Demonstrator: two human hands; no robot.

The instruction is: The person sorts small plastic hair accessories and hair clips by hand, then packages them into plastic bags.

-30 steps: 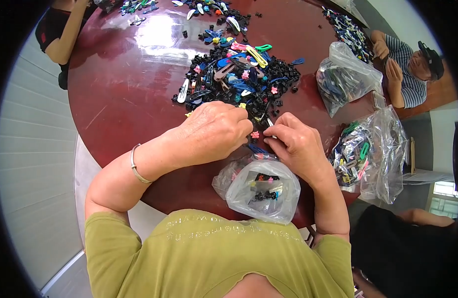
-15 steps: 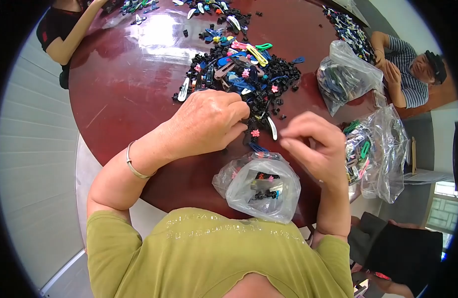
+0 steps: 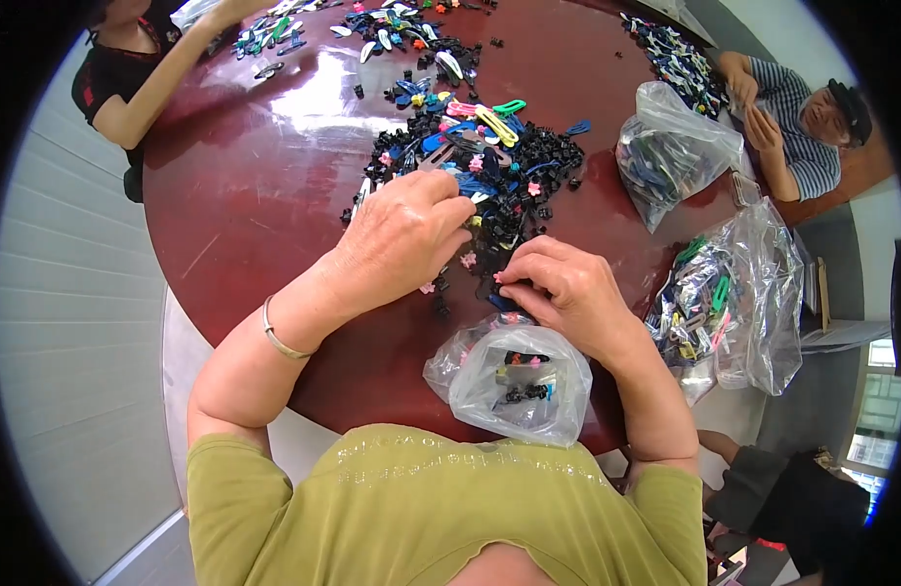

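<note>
My left hand (image 3: 403, 232) reaches over the near side of a pile of small black claw clips (image 3: 553, 151), fingers curled together; whatever is between them is hidden. Low on the table, my right hand (image 3: 572, 298) pinches a small pink hair clip (image 3: 498, 278) between thumb and forefinger. Another pink clip (image 3: 468, 260) lies between the two hands. A yellow snap clip (image 3: 496, 126) and a green one (image 3: 509, 106) rest on top of the pile. Just in front of me, below my right hand, an open clear plastic bag (image 3: 519, 430) has a few dark and coloured clips inside.
To the right stand two clear bags of clips, one upright (image 3: 670, 161) and one at the table edge (image 3: 709, 303). More clips (image 3: 670, 59) are heaped at the far right beside a person in stripes (image 3: 797, 117). Another person's arm (image 3: 167, 83) reaches in at upper left.
My right hand has moved left and lowered to the table, where its fingertips now meet at a pink clip. My left hand has stayed by the pile. The view has shifted slightly.
</note>
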